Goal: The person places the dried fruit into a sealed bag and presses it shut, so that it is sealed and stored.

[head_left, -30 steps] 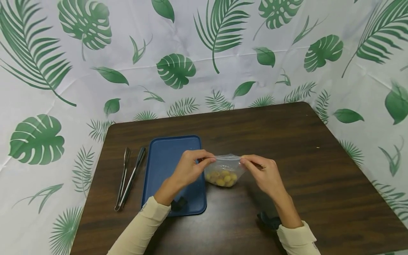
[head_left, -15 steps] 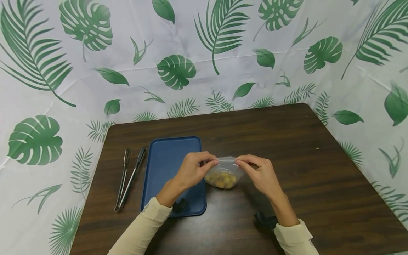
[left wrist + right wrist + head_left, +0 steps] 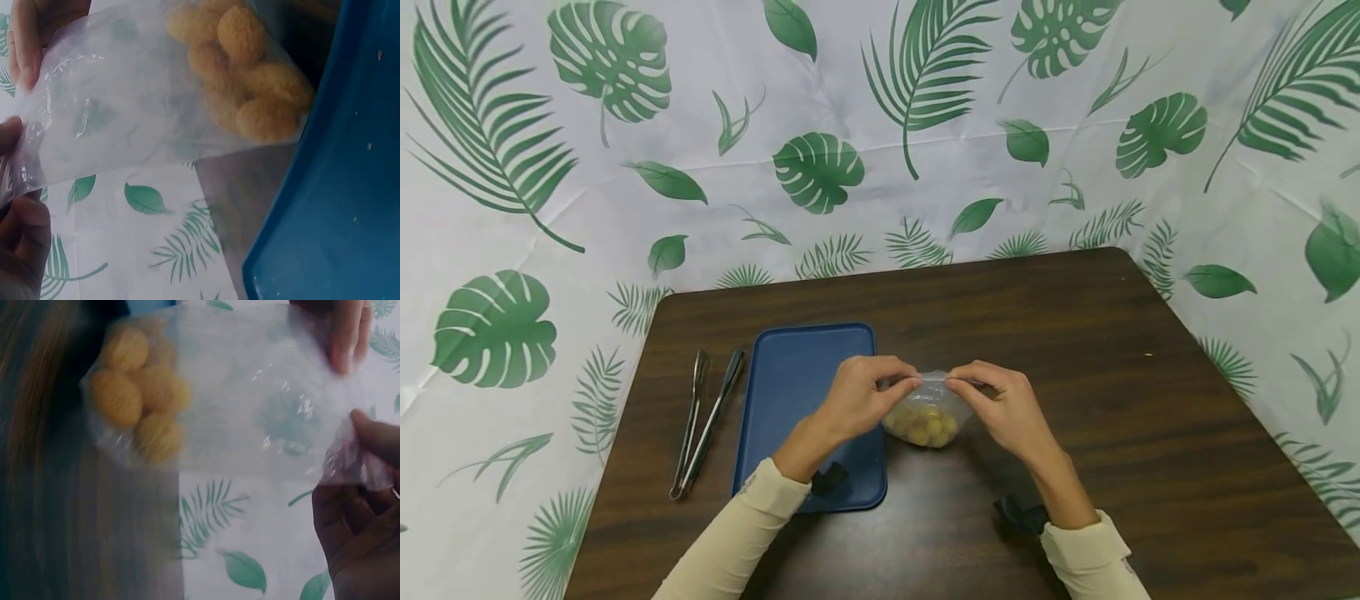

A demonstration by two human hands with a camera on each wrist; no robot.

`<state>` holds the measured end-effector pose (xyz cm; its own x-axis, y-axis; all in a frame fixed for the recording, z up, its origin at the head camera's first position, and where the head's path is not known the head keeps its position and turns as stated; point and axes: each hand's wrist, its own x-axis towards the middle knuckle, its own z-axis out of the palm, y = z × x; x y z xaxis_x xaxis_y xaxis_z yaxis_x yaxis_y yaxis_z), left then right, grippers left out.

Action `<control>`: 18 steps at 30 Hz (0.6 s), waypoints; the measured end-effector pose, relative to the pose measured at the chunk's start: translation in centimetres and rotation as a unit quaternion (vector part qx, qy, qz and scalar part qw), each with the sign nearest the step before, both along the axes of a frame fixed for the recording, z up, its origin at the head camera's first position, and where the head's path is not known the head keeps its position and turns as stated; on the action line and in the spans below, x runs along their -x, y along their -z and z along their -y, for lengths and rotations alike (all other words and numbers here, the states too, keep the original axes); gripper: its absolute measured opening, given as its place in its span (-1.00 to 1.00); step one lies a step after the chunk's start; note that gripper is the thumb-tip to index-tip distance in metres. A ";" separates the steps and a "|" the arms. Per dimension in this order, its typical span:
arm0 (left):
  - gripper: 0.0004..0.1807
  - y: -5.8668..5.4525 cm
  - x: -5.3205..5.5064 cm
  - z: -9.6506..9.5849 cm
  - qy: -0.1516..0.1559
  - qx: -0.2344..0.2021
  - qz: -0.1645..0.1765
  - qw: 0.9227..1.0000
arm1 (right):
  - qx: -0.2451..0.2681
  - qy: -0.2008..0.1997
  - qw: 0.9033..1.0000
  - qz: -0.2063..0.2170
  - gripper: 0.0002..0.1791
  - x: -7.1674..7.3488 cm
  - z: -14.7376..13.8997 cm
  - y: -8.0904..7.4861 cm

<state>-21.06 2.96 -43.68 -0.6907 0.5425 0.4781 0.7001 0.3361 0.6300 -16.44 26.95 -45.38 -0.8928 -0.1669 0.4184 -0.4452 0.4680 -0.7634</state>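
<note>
A clear zip bag hangs upright between my hands, its lower end close over the table beside the tray. Several round yellow-brown pieces of food lie bunched in its bottom. With thumb and fingers, my left hand pinches the top edge of the bag at its left. My right hand pinches the same edge at its right, the two sets of fingertips only a short way apart. In the right wrist view the food shows through the plastic, and the right thumb and fingers grip a gathered corner.
A blue tray lies left of the bag, with small crumbs on it in the left wrist view; my left forearm reaches over it. Metal tongs lie further left on the dark wooden table. A leaf-patterned sheet hangs behind.
My right hand has moved left along the bag's top edge and my left hand slightly right, narrowing the gap between them. Both keep their pinch on the bag.
</note>
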 end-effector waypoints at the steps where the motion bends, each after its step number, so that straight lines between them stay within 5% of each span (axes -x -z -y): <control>1: -0.90 0.0 0.0 -0.1 0.000 0.002 -0.003 1.000 | -0.002 -0.002 1.000 -0.004 -0.89 0.1 0.0 0.0; 6: -0.92 -0.1 -0.1 -0.2 -0.008 0.012 -0.011 1.000 | -0.010 -0.005 1.000 -0.002 -0.87 0.1 0.2 -0.2; 12: -0.91 -0.2 -0.4 -0.7 0.010 0.032 -0.016 0.999 | -0.026 -0.052 0.998 -0.012 -0.83 0.1 0.8 -0.4; 18: -0.92 -0.3 -1.0 -0.7 0.015 0.049 -0.089 0.995 | -0.029 -0.062 0.997 -0.031 -0.85 -0.2 1.1 -0.5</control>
